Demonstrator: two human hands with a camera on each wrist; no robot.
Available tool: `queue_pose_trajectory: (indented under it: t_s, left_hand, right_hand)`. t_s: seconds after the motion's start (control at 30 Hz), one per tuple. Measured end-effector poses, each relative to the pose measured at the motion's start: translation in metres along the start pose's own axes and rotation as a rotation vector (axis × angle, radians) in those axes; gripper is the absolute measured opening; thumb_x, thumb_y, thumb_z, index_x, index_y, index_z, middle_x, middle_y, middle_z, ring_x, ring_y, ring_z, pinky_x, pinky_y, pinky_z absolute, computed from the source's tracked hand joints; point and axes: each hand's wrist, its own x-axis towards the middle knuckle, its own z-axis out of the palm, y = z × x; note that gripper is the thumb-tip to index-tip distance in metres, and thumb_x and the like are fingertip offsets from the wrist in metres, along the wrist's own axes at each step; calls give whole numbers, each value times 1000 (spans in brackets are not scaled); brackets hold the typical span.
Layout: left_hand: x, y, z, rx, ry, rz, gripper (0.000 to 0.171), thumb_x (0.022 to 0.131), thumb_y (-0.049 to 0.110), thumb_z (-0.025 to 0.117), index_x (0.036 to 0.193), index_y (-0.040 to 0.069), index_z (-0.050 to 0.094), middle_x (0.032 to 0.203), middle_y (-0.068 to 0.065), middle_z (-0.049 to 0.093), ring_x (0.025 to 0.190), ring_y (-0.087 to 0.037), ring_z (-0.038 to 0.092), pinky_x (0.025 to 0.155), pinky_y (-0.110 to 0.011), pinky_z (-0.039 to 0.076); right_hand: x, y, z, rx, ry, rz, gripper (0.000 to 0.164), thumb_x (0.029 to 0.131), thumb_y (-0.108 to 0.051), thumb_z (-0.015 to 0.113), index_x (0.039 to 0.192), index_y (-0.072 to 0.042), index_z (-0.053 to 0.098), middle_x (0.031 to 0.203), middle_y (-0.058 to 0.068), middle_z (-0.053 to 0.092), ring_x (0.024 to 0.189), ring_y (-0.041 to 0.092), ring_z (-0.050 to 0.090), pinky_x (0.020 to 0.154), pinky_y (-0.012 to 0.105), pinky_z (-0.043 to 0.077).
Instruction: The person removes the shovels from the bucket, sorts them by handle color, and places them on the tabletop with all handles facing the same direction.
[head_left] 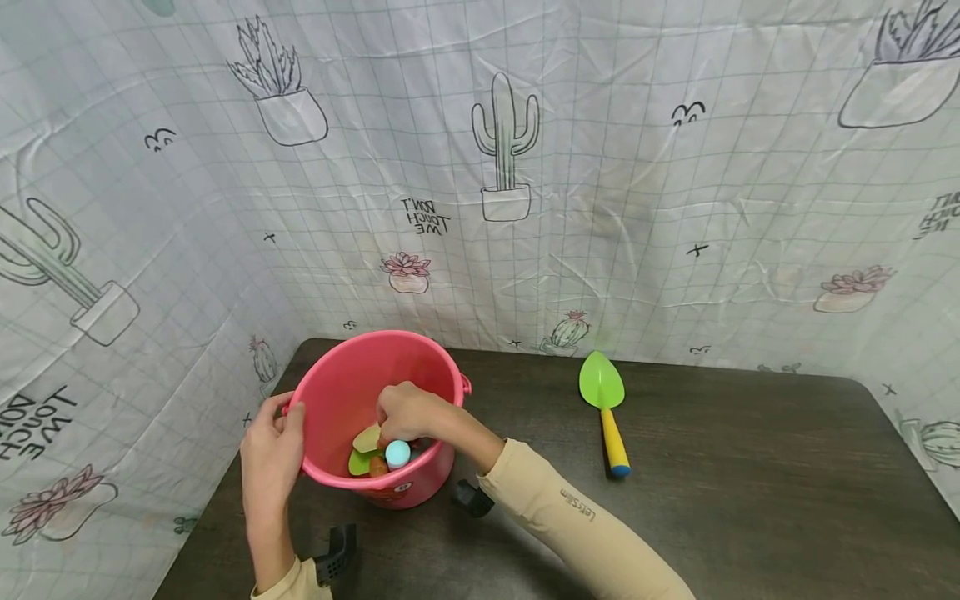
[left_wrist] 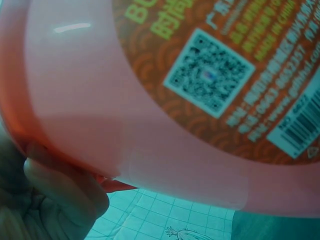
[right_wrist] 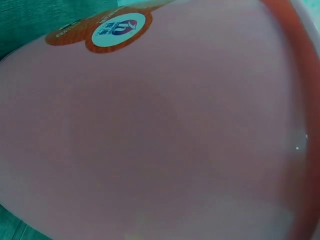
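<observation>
A pink bucket (head_left: 337, 387) stands on the dark table, tipped somewhat toward me. My left hand (head_left: 272, 454) grips its rim at the left, and the left wrist view shows the thumb (left_wrist: 65, 192) against the bucket's edge. Down inside the bucket reaches my right hand (head_left: 412, 412), its fingertips hidden beside a pale yellow piece (head_left: 367, 439). Around it lie a light blue round-ended thing (head_left: 397, 453), a green piece (head_left: 361, 462) and an orange-brown piece (head_left: 378, 467). Only the bucket's outer wall (right_wrist: 150, 130) and label fill the right wrist view.
Right of the bucket lies a toy shovel (head_left: 612, 440) with a green blade, yellow handle and blue end. A cloth printed with cacti (head_left: 585, 167) hangs behind and beside the dark wooden table (head_left: 750, 483).
</observation>
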Motion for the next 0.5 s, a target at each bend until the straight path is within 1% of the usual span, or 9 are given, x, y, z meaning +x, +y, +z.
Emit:
queue_pose_trajectory:
  t_s: [0.2, 0.3, 0.5]
  left_hand:
    - [-2, 0, 2, -3, 8, 3, 46, 109, 26, 47, 144, -5, 50, 104, -30, 69, 67, -24, 63, 50, -27, 46]
    - [-3, 0, 3, -1, 8, -4, 46, 109, 26, 47, 144, -4, 50, 105, -29, 70, 68, -24, 63, 51, -27, 46]
    - [-4, -2, 2, 11, 13, -15, 48, 110, 28, 46, 145, -4, 49, 103, -30, 69, 65, -23, 62, 50, -28, 46]
  right_hand:
    - [0, 1, 0, -8, -41, -4, 14, 84, -7, 79, 78, 0, 68, 60, 1, 56, 58, 18, 56, 54, 19, 45]
    - [-1, 2, 0, -23, -51, 1, 14, 83, -7, 78, 77, -2, 67, 60, 0, 56, 58, 17, 57, 54, 19, 45]
    - [-1, 1, 1, -28, -53, -3, 27, 81, -3, 76, 65, -7, 55, 53, -1, 47, 51, 15, 51, 54, 20, 45]
